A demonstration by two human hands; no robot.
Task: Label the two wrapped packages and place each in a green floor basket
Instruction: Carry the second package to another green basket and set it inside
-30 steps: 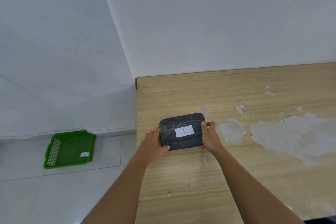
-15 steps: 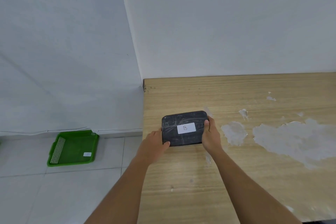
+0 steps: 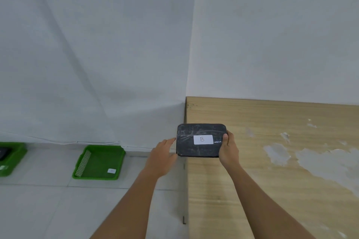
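Both hands, left [image 3: 162, 156] and right [image 3: 228, 150], clamp the B-labelled package [image 3: 201, 140] by its short ends, long axis crosswise; the empty green basket [image 3: 99, 162] lies down-left on the floor, nearer the left hand.

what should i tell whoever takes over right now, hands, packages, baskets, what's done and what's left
Right hand grips the right end of the black wrapped package, thumb on top. Left hand is at its left end, fingers open; contact unclear.
The package, with its white label marked B, is held at the wooden table's left edge.
The nearer green basket holds only a small white tag.
The far-left green basket already holds something dark, probably the other package.
Left: set B in the nearer basket.
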